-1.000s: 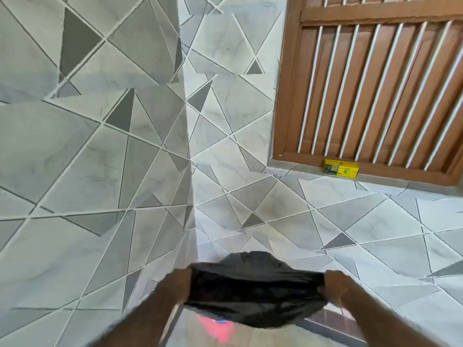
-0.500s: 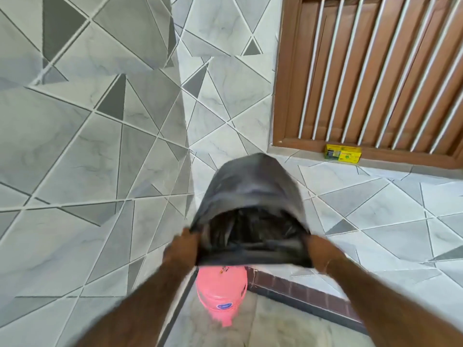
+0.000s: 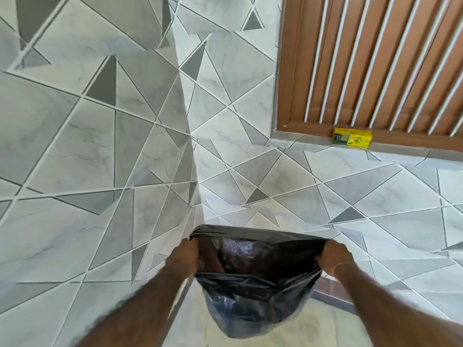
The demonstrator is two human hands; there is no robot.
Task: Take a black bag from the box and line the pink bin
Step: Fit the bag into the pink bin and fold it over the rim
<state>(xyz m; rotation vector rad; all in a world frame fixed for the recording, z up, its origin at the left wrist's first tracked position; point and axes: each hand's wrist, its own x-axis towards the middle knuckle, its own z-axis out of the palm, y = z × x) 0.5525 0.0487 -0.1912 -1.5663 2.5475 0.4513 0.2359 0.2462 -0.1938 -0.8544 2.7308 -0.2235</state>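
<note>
A black plastic bag (image 3: 253, 301) hangs between both my hands near the bottom middle of the head view. Its mouth is stretched wide and its body sags down, puffed with air. My left hand (image 3: 184, 256) grips the mouth's left edge. My right hand (image 3: 334, 259) grips the right edge. The pink bin is hidden, with the bag covering the floor spot below. The yellow bag box (image 3: 352, 138) lies on the ledge under the wooden shutter, far right.
Grey geometric tiled walls meet in a corner (image 3: 193, 171) straight ahead. A brown slatted wooden shutter (image 3: 375, 66) fills the upper right. A dark brick kerb (image 3: 330, 294) runs along the floor at lower right.
The bag, billowed up high half a second ago, has dropped and now hangs downward with its mouth open. The pink bin seen below it then is now covered.
</note>
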